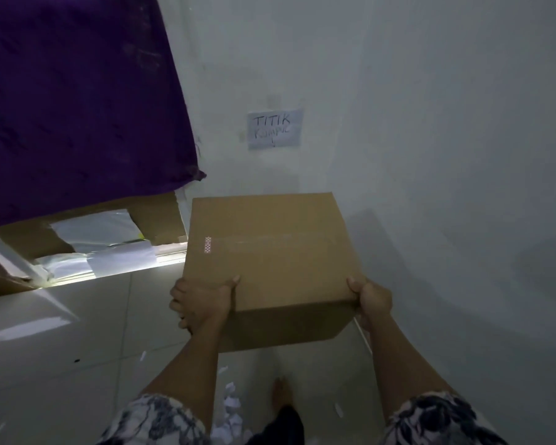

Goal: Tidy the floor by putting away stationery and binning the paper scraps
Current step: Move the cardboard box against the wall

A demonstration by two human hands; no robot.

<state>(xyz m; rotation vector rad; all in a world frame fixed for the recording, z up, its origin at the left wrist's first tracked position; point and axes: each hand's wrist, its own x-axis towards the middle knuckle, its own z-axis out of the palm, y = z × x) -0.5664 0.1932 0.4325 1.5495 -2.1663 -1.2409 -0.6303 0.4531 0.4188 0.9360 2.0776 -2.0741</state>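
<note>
A closed brown cardboard box (270, 248), taped along its top, is held in front of me near the white wall. My left hand (199, 303) grips its near left corner, thumb on top. My right hand (371, 300) grips its near right corner the same way. Crumpled white paper scraps (230, 403) lie on the tiled floor below the box, between my arms. A small torn strip (142, 356) lies further left. What is inside the box is hidden.
A purple cloth (71, 101) hangs over a table at the upper left, with cardboard and white plastic sheets (103, 242) beneath it. A handwritten paper sign (275, 130) is stuck on the wall. My bare foot (281, 393) stands on the floor.
</note>
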